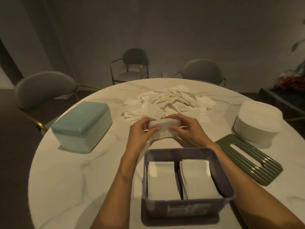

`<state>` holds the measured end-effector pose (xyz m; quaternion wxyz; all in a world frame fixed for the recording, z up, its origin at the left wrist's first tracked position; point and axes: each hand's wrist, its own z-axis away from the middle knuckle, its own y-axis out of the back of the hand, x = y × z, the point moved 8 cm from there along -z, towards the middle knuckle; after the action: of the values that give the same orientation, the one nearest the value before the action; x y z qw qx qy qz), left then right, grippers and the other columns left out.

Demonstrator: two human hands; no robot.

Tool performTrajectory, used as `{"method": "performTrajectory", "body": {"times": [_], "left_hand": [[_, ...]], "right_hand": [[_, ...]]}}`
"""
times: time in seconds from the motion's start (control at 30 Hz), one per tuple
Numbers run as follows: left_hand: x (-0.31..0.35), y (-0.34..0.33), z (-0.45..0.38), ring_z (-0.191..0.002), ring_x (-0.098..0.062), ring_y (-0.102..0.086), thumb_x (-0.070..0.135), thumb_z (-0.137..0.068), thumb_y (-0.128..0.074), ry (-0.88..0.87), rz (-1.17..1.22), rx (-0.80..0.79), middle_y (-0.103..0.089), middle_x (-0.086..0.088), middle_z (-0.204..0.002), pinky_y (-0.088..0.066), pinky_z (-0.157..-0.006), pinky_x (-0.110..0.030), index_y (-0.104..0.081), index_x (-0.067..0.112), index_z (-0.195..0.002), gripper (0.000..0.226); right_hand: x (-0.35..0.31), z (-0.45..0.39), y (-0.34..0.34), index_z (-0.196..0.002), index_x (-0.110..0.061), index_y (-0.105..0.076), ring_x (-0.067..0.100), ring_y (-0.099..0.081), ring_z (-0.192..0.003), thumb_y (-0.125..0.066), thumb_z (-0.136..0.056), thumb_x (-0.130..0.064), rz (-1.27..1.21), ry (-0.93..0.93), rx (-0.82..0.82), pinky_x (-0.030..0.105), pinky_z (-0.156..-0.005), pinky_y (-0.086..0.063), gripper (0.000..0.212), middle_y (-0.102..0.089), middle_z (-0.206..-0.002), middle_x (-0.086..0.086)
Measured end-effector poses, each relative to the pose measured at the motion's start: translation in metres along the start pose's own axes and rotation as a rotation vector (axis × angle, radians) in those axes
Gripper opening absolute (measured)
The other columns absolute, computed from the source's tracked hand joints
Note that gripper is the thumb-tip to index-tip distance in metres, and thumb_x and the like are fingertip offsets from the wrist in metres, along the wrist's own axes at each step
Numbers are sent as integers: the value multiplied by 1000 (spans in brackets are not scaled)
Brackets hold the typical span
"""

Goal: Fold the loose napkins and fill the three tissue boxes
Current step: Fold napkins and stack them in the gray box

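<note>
The napkin stack [162, 128] is above the table, between the loose pile [168, 101] and the open box [186, 179]. The left hand [142, 131] and right hand [186, 129] pinch its two ends. It looks light, soft and easy to fan apart, so holding both ends suits it. Its underside is hidden.

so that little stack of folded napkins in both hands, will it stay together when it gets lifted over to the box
Probably only while squeezed: the stack of folded napkins is thin loose sheets, gripped at its ends by the left hand and right hand. It looks light and floppy, so the middle may sag. Released early, layers could fan out like the loose pile behind.
</note>
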<state>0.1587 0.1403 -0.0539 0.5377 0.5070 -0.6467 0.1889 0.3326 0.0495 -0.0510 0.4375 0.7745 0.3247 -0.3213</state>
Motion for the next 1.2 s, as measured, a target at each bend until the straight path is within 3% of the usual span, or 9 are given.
{"method": "performTrajectory", "body": {"times": [0.1, 0.3, 0.5, 0.57, 0.7, 0.87, 0.97, 1.07, 1.2], "left_hand": [[5, 6, 4, -91, -4, -68, 21, -84, -86, 40, 36, 19, -74, 11, -96, -59, -70, -28, -75, 19, -105, 24], [52, 16, 16, -91, -9, -69, 18, -83, -85, 25, 90, -61, -73, 5, -96, -56, -76, -19, -73, 14, -106, 26], [98, 19, 39, -103, -14, -64, 36, -90, -77, 195, 3, -394, -69, 7, -109, -56, -83, -28, -63, 27, -122, 36], [111, 23, 46, -104, -11, -61, 47, -91, -72, 207, 2, -347, -67, 9, -109, -47, -80, -27, -63, 30, -119, 34], [128, 33, 57, -87, -1, -65, 40, -93, -73, 188, 98, -244, -72, 13, -92, -47, -67, -17, -66, 31, -103, 15], [125, 42, 75, -82, -6, -73, 33, -90, -78, 265, 219, -201, -77, 3, -93, -57, -62, -18, -69, 23, -109, 23], [117, 45, 85, -87, -11, -71, 33, -88, -79, 290, 88, -207, -73, -5, -105, -55, -57, -17, -66, 15, -118, 37], [113, 48, 90, -83, -12, -66, 41, -86, -81, 232, -179, -194, -67, 3, -100, -53, -60, -20, -63, 19, -114, 40], [109, 51, 96, -81, -4, -62, 51, -79, -84, 126, -458, -206, -65, 13, -90, -49, -66, -25, -55, 24, -108, 49]], "right_hand": [[-15, 3, 13, -128, -24, -69, 9, -68, -106, -77, -90, -22, -12, 0, 23, 27, -86, -60, 38, -69, -123, -8], [-59, 8, 38, -120, -20, -73, 13, -69, -103, -79, -86, -25, -8, -88, -31, 24, -81, -59, 35, -72, -112, -7], [-114, 16, 45, -125, -22, -68, 17, -66, -108, -76, -88, -32, -152, -206, -142, 25, -81, -60, 39, -66, -122, -7], [-130, 18, 42, -125, -22, -67, 18, -66, -108, -76, -87, -35, -158, -222, -121, 25, -80, -61, 41, -64, -123, -6], [-142, 26, 32, -126, -19, -66, 22, -66, -112, -75, -86, -43, -221, -331, -65, 28, -84, -61, 48, -64, -123, -1], [-138, 65, -1, -126, -20, -63, 22, -66, -109, -74, -83, -49, -419, -640, -268, 28, -79, -60, 53, -66, -123, -2], [-132, 83, -7, -121, -19, -67, 20, -70, -101, -75, -87, -45, -304, -654, -254, 27, -80, -60, 44, -70, -117, -3], [-132, 96, -9, -112, -20, -68, 12, -70, -72, -74, -91, -37, -274, -658, -268, 20, -68, -56, 27, -73, -92, -4], [-123, 110, -9, -101, -13, -73, 17, -63, -80, -75, -89, -42, -81, -700, -309, 23, -71, -55, 31, -67, -86, 2]]}}
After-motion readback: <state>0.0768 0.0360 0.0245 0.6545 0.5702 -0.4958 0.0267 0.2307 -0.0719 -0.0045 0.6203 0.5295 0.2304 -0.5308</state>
